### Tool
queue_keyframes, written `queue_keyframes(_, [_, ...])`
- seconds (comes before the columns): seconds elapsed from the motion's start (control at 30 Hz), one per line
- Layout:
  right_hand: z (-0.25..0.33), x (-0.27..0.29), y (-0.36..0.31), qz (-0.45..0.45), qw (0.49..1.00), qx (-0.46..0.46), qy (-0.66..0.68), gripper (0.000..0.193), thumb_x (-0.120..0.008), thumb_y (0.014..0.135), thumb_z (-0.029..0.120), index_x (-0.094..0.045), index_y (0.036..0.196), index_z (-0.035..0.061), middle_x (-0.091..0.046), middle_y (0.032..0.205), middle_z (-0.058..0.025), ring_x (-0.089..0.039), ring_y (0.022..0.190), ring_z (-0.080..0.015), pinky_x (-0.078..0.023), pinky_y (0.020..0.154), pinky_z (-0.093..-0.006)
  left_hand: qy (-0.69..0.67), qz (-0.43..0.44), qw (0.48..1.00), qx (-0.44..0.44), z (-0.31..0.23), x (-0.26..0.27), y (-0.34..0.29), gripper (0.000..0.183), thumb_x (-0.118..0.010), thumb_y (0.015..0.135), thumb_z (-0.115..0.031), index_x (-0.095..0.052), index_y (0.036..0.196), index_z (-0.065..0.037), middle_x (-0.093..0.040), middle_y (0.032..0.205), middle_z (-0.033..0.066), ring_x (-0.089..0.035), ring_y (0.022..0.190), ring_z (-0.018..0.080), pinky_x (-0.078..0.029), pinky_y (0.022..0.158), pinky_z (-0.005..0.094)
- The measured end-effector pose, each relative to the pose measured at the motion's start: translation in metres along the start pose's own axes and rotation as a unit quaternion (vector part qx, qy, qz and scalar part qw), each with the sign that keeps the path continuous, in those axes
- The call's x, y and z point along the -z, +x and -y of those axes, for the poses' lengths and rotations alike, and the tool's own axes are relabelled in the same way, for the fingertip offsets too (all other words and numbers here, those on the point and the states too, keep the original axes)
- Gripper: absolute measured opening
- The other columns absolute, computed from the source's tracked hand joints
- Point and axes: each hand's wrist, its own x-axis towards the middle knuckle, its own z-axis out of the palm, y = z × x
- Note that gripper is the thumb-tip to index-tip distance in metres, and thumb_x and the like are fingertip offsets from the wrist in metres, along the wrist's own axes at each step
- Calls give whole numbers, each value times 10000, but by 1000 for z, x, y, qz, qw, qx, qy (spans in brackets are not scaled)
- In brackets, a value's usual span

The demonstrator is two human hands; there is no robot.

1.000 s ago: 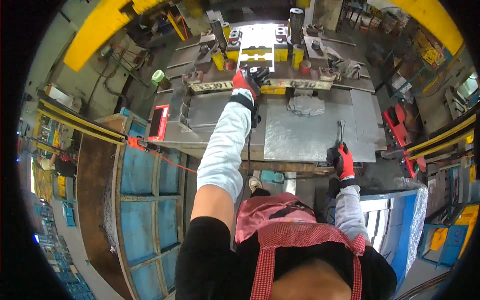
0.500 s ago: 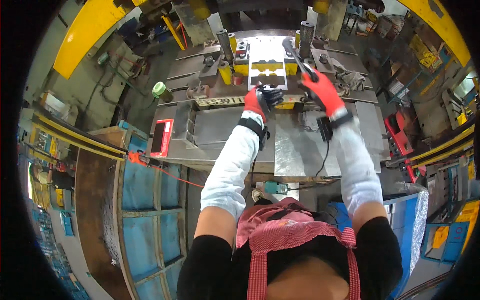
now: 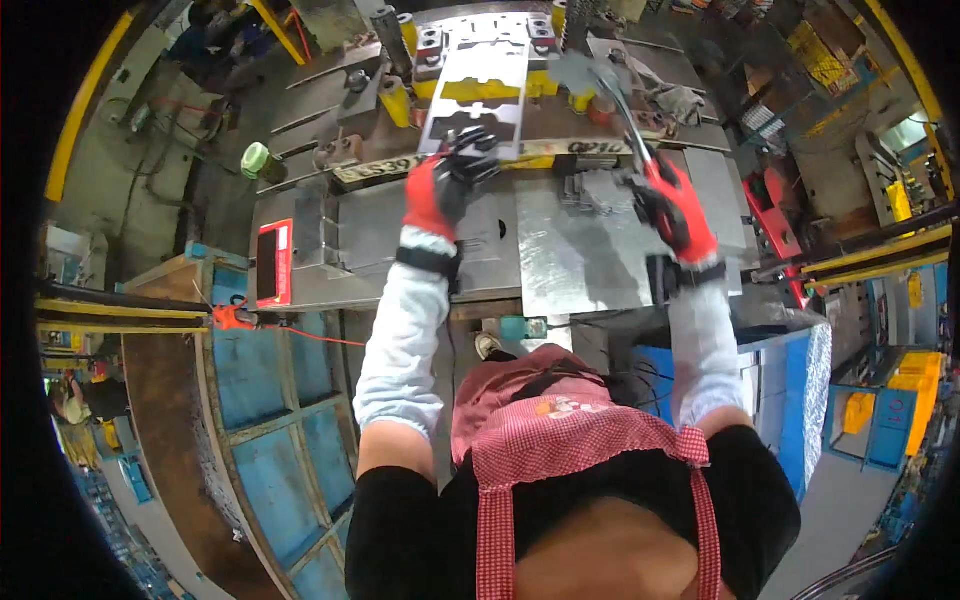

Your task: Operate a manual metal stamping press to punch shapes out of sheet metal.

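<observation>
left hand (image 3: 447,183): in a red glove, fingers closed on the near edge of the flat metal plate (image 3: 480,85) | plate: lies on the yellow blocks of the press, far side of the counter (image 3: 590,255) | right hand (image 3: 672,205): red glove, wrapped tight around a thin metal rod (image 3: 618,100) that points up and away

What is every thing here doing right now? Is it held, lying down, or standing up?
Left hand: gloved, gripping the plate's near edge.
Right hand: gloved, closed around the rod.
Flat metal plate: lying in the press, with cutouts.
Metal rod: held slanted over the press.
Green cup: standing upright, left of the press.
Grey sheet: lying flat on the table.
</observation>
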Motion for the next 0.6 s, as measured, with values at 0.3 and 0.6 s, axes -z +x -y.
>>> queue_keyframes(0.3, [-82, 59, -74, -18, 978, -102, -182, 297, -533, 823, 158, -529, 1098, 45, -458, 616, 47, -364, 474, -39, -277, 421, -202, 228, -99, 968, -11, -30, 59, -197, 202, -483, 765, -163, -611, 826, -19, -627, 829, 130, -566, 843, 292, -369, 879, 386])
queue_keyframes(0.6, [-91, 59, -78, -32, 989, -138, -41, 107, -534, 826, 175, -515, 849, 72, -366, 483, 55, -329, 381, -31, -246, 357, -195, -136, -501, 760, 391, -177, 125, -466, 298, -476, 832, -287, -594, 945, -39, -612, 843, 114, -580, 782, 250, -466, 706, 357])
